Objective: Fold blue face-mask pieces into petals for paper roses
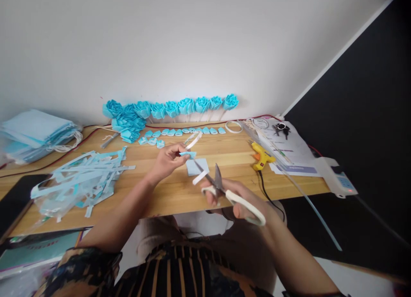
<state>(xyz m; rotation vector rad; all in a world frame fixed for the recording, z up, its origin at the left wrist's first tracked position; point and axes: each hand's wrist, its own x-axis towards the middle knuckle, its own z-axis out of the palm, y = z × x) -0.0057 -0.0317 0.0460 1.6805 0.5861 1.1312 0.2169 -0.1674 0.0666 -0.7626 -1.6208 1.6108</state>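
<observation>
Pinched in the fingers of my left hand [171, 159] is a small light-blue fabric piece [189, 154]. My right hand [239, 194] grips white-handled scissors [218, 181], the loops round its fingers and thumb. Their blades stand apart, one tip just below the blue piece. A narrow white strip [200, 177] appears by the lower blade; whether it touches cannot be told. Under the blades a pale-blue square [201, 166] lies on the wooden table [154, 198]. A curved white strip [193, 140] shows just beyond my left fingers.
Blue fabric roses [171, 109] line the wall, with small folded blue pieces [192, 130] before them. At left lie cut scraps [86, 177], stacked masks [35, 132] and a phone [19, 198]. At right are a yellow glue gun [261, 155], papers [295, 155], keys [281, 129] and a power strip [337, 177].
</observation>
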